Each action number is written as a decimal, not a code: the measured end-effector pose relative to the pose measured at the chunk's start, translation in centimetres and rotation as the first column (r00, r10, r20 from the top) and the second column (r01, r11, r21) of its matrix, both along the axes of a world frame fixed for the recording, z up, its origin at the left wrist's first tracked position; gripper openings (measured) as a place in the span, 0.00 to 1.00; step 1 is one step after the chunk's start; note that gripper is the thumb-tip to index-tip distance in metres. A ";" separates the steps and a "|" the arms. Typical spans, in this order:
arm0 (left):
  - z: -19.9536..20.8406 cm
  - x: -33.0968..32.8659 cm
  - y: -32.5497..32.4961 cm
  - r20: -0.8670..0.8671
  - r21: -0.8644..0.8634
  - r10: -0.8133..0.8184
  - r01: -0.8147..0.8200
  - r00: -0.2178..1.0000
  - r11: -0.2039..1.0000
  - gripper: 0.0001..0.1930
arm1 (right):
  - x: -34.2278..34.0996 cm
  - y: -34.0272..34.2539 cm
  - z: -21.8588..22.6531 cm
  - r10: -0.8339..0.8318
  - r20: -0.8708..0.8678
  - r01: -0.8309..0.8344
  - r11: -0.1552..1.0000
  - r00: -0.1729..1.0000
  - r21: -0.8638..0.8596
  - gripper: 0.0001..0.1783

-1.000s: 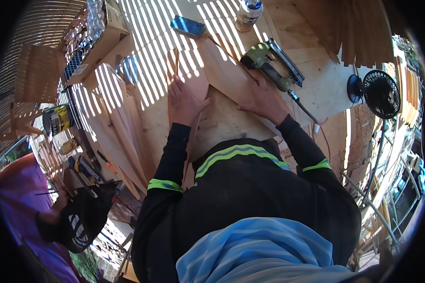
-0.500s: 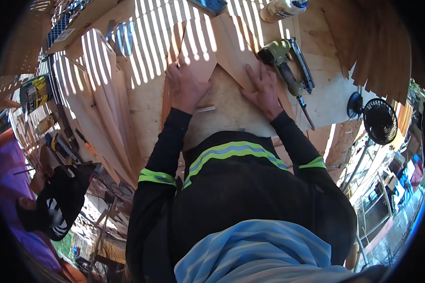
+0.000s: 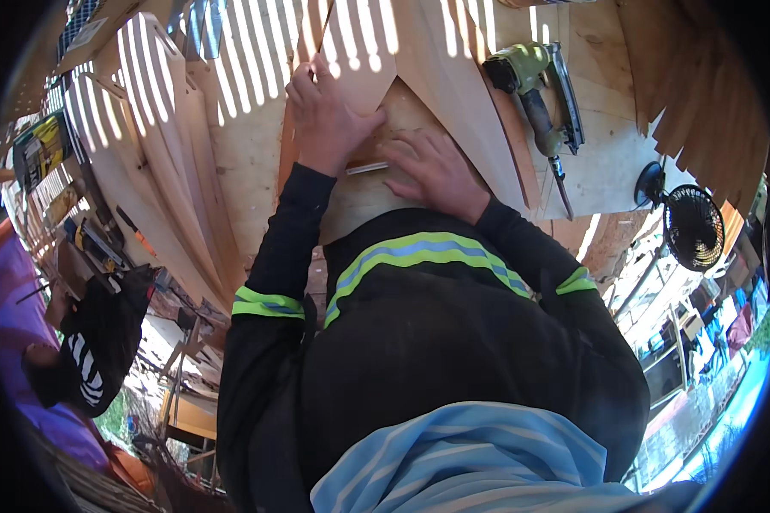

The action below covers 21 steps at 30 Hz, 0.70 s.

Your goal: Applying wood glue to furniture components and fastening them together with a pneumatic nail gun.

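Two pale wooden boards meet at an angle on the workbench: the left board ends in an angled lower edge, and the right board runs down toward me. My left hand grips the lower end of the left board, fingers at its left edge and thumb at its lower edge. My right hand is open, fingers spread and pointing left, low over the bench beside the right board. Its fingertips are close to a small wood strip; whether they touch it I cannot tell. Reddish wood pieces show under the boards.
A green nail gun with a hose lies right of the boards. Farther right stands a black fan. Long boards are stacked on the left, with an orange-handled tool nearby. A person in black is at the lower left.
My right hand has let go of the right board and moved left and nearer to me, toward the small strip. My left hand stays at the left board. The view has shifted slightly.
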<state>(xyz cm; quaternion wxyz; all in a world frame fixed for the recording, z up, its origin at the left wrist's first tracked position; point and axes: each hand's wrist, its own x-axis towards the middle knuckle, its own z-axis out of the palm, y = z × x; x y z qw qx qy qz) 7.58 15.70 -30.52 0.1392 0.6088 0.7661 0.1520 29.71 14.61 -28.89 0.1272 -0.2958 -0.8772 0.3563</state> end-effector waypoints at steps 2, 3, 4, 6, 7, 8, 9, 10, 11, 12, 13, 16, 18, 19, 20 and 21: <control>0.3 -0.2 0.1 0.026 -0.019 -0.001 0.001 1.000 1.000 0.59 | -1.7 -0.2 -0.5 0.096 0.069 -0.098 0.994 0.993 0.037 0.17; 0.5 -0.3 0.1 0.049 -0.013 -0.012 0.013 0.999 1.000 0.60 | -1.8 -0.2 -0.4 0.141 0.176 -0.149 0.988 0.974 0.031 0.14; 0.7 -0.4 0.0 0.039 -0.019 -0.023 0.024 0.999 1.000 0.59 | -1.4 0.6 -0.4 0.085 0.050 -0.088 0.994 0.995 0.062 0.13; 1.0 -0.8 -0.4 0.027 -0.002 -0.058 0.058 0.998 0.998 0.59 | 1.5 1.8 1.3 -0.034 -0.058 0.037 0.998 0.998 0.048 0.11; 1.2 -0.8 -0.7 0.048 -0.026 -0.039 0.040 0.998 0.999 0.60 | 3.6 2.8 2.5 -0.137 -0.063 0.142 0.987 0.988 0.081 0.10; 1.2 -0.9 -0.9 0.036 -0.016 -0.052 0.053 0.998 0.998 0.59 | 5.8 4.1 3.7 -0.328 -0.090 0.338 0.930 0.940 0.144 0.10; 1.3 -0.9 -1.2 0.034 -0.017 -0.051 0.052 0.998 0.999 0.59 | 7.9 5.7 4.8 -0.453 -0.119 0.468 0.858 0.884 0.212 0.10; 1.3 -0.9 -1.4 0.041 -0.037 -0.040 0.041 0.998 0.998 0.59 | 9.4 7.2 5.4 -0.626 -0.111 0.631 0.729 0.771 0.266 0.09; 1.3 -0.9 -1.6 0.028 -0.018 -0.040 0.041 0.999 0.999 0.59 | 10.5 8.4 6.0 -0.711 -0.023 0.687 0.669 0.702 0.282 0.18; 1.3 -0.7 -1.7 0.024 -0.013 -0.037 0.037 0.999 0.999 0.59 | 10.7 8.5 6.2 -0.657 -0.054 0.627 0.687 0.752 0.366 0.22; 1.2 -0.8 -1.5 0.033 -0.011 -0.031 0.032 0.999 0.999 0.59 | 10.5 8.6 6.1 -0.654 -0.071 0.616 0.662 0.753 0.427 0.26; 0.9 -0.6 -1.1 0.018 -0.002 -0.027 0.027 0.999 1.000 0.59 | 7.4 6.3 4.0 -0.534 0.064 0.486 0.806 0.843 0.338 0.41; 0.7 -0.6 -1.0 0.028 -0.016 -0.027 0.028 0.999 0.999 0.59 | 4.4 3.9 1.8 -0.434 0.184 0.371 0.880 0.882 0.296 0.41; 0.6 -0.6 -1.1 0.035 -0.001 -0.024 0.024 0.999 1.000 0.59 | 3.8 3.6 1.0 -0.460 0.234 0.379 0.868 0.856 0.319 0.42; 0.5 -0.7 -1.1 0.030 -0.003 -0.021 0.021 0.999 1.000 0.59 | 3.2 3.3 0.1 -0.468 0.288 0.356 0.861 0.835 0.364 0.42; 0.4 -0.6 -1.1 0.026 0.015 -0.018 0.018 1.000 1.000 0.59 | 2.9 3.0 -0.5 -0.475 0.345 0.326 0.853 0.809 0.408 0.43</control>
